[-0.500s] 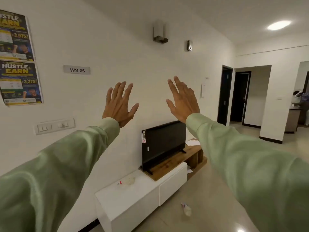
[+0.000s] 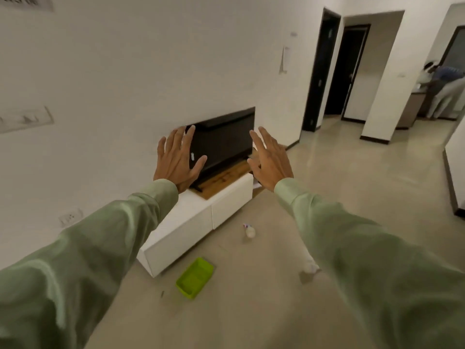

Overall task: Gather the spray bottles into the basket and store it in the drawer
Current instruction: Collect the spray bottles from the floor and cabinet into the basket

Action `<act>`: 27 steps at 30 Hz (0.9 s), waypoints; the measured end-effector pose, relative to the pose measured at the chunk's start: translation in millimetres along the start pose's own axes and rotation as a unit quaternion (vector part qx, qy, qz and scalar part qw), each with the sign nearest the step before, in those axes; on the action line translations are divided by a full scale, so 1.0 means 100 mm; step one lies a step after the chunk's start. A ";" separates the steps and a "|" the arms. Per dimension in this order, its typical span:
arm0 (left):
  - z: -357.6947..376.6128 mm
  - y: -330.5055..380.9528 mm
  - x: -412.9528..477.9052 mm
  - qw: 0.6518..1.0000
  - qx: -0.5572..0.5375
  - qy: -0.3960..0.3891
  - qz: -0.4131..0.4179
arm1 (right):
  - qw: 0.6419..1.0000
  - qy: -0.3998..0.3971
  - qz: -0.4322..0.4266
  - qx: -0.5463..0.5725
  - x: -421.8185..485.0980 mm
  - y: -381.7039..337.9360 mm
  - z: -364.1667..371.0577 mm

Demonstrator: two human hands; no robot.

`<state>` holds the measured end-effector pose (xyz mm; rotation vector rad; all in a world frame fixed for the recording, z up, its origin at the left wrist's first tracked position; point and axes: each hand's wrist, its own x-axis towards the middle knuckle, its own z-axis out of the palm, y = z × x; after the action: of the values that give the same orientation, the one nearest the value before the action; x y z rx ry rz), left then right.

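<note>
A lime green basket (image 2: 195,277) lies on the floor in front of the white drawer cabinet (image 2: 191,227), whose drawers are closed. One small white spray bottle (image 2: 249,230) lies on the floor to the right of the cabinet. A second white bottle (image 2: 311,267) shows partly beside my right sleeve. My left hand (image 2: 176,159) and my right hand (image 2: 270,158) are both raised in front of me, fingers spread, holding nothing, well above the basket and bottles.
A black TV (image 2: 224,142) stands on a wooden board on the cabinet, against the white wall. Dark doorways (image 2: 322,71) open at the back. A person (image 2: 442,89) stands at a counter at far right. The floor is smooth beige tile.
The view has tilted downward, so the green basket and a second bottle now show on the floor. Both hands stay raised and spread, now lower against the TV.
</note>
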<state>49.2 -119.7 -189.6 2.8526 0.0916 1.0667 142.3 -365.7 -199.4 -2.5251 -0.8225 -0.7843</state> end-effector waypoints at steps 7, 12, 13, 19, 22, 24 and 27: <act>1.09 0.69 -0.27 0.994 -0.054 -0.100 0.010 | 0.993 -0.052 0.102 0.015 -0.77 0.94 0.51; 2.03 1.08 -0.15 0.981 -0.101 -0.166 0.026 | 0.978 -0.086 0.190 0.018 -1.10 1.67 0.94; 2.24 1.14 -0.11 0.977 -0.105 -0.183 0.027 | 0.973 -0.093 0.210 0.020 -1.15 1.82 1.04; 3.42 1.50 0.15 0.947 -0.140 -0.283 0.059 | 0.933 -0.137 0.332 0.025 -1.29 2.60 1.57; 3.87 1.62 0.30 0.930 -0.152 -0.325 0.081 | 0.912 -0.159 0.377 0.018 -1.28 2.91 1.77; 4.16 1.71 0.41 0.920 -0.152 -0.350 0.087 | 0.898 -0.170 0.404 0.018 -1.26 3.14 1.91; 4.60 1.86 0.54 0.907 -0.133 -0.387 0.104 | 0.878 -0.173 0.446 0.020 -1.25 3.51 2.10</act>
<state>396.4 -330.5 -480.1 2.8266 -0.3881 -0.1023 360.0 -581.4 -498.2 -2.6132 0.2865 -0.0023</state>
